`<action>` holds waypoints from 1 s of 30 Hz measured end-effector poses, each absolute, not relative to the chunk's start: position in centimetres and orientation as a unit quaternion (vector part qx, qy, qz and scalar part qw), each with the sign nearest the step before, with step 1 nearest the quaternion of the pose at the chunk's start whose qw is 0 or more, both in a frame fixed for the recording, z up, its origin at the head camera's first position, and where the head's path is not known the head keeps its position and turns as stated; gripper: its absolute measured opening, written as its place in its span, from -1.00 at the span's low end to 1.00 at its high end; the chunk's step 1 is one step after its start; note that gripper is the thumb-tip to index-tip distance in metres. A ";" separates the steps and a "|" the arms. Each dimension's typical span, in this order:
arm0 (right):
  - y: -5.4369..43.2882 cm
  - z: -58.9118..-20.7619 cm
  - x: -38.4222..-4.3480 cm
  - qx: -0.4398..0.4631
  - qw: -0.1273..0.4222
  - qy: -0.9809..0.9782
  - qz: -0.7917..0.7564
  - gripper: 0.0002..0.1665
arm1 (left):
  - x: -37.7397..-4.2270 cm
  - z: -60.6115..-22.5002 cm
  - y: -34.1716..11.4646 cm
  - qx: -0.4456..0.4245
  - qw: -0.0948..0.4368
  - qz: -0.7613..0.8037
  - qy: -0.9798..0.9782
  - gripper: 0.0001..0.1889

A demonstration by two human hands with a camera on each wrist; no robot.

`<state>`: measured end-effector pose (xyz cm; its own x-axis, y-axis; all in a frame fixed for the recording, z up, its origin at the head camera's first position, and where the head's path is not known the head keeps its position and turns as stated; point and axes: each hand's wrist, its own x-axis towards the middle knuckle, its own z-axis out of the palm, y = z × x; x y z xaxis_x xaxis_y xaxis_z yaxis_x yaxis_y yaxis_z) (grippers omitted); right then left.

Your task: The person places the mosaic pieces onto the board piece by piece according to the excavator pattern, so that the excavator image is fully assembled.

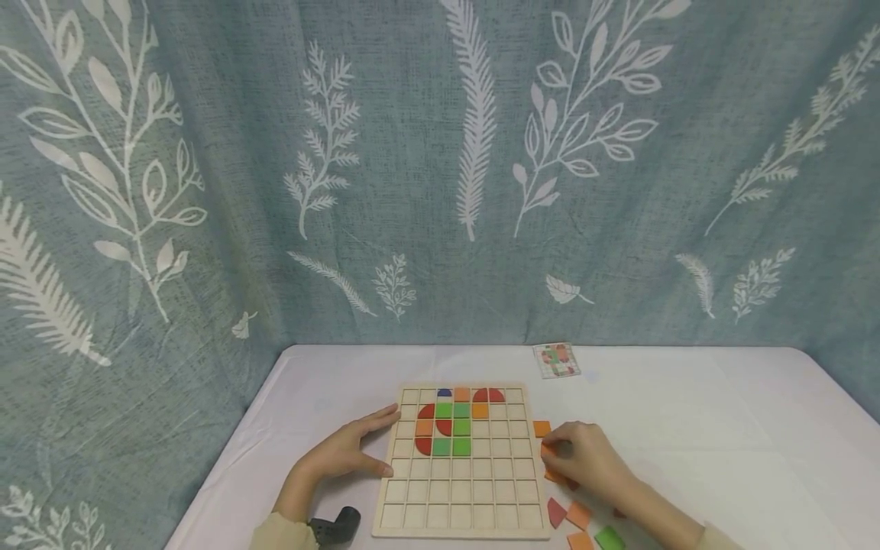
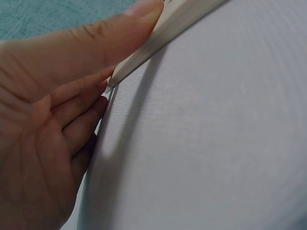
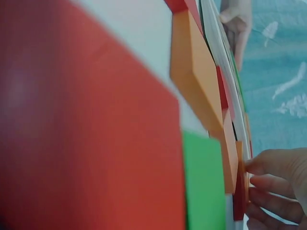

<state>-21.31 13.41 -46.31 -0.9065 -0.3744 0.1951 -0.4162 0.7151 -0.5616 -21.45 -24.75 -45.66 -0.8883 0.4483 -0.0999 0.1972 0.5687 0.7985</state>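
Observation:
A wooden grid board [image 1: 447,493] lies on the table with red, green, orange and blue pieces in its upper squares. Along the board's left edge my left hand [image 1: 347,451] is spread, its straight fingers and thumb touching the rim; the left wrist view shows the thumb [image 2: 110,40] against the board's side. Just right of the board, my right hand [image 1: 587,458] pinches an orange tile [image 1: 546,449] between thumb and finger, partly hidden by them. Another orange tile [image 1: 541,428] lies just beyond those fingertips.
Loose pieces lie near the board's lower right corner, among them a red quarter-round piece [image 1: 556,512], orange tiles [image 1: 579,515] and a green tile [image 1: 609,538]. A small pattern card [image 1: 557,360] lies at the back. A black curved object [image 1: 337,527] sits by the left forearm.

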 end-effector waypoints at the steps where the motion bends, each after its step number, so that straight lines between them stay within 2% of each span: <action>1: 13.5 -46.3 -21.3 0.213 0.034 -0.926 0.311 -0.83 | -21.5 -45.7 -24.7 0.184 0.148 0.425 0.874 -0.03; 11: 14.0 -46.3 -21.7 0.225 0.023 -0.917 0.330 -0.80 | -21.6 -45.6 -24.9 0.187 0.154 0.416 0.877 0.01; 19: 14.9 -45.5 -21.7 0.190 -0.001 -0.913 0.362 -0.77 | -21.5 -45.7 -24.9 0.191 0.162 0.418 0.873 0.03; 30: 17.1 -44.8 -22.4 0.256 0.027 -0.883 0.392 -0.81 | -21.1 -45.0 -24.5 0.187 0.135 0.377 0.897 0.07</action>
